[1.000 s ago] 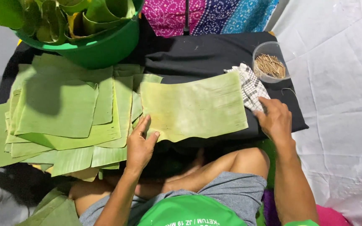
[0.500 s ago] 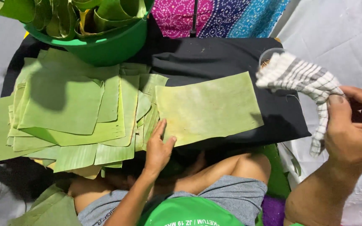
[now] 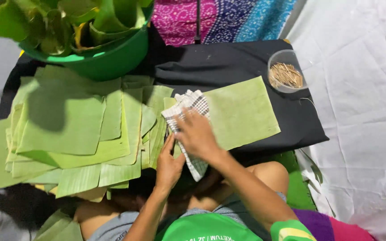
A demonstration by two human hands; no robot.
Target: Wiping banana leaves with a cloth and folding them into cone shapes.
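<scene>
A pale green rectangular banana leaf piece (image 3: 242, 111) lies flat on the black cloth (image 3: 228, 67) in front of me. My right hand (image 3: 197, 136) presses a black-and-white checked rag (image 3: 186, 107) onto the leaf's left end. My left hand (image 3: 168, 165) rests flat at the leaf's near left corner, fingers together, holding it down. To the left lies a thick pile of cut banana leaf sheets (image 3: 68, 134).
A green basin (image 3: 108, 62) with rolled leaves stands at the back left. A small clear bowl of thin sticks (image 3: 286, 73) sits at the back right on the black cloth. White sheeting (image 3: 362, 111) covers the ground to the right. Patterned fabric (image 3: 237, 20) lies behind.
My right hand picked the checked rag up from the right by the bowl, lifted it, and brought it down onto the leaf's left end. My left hand stayed on the leaf.
</scene>
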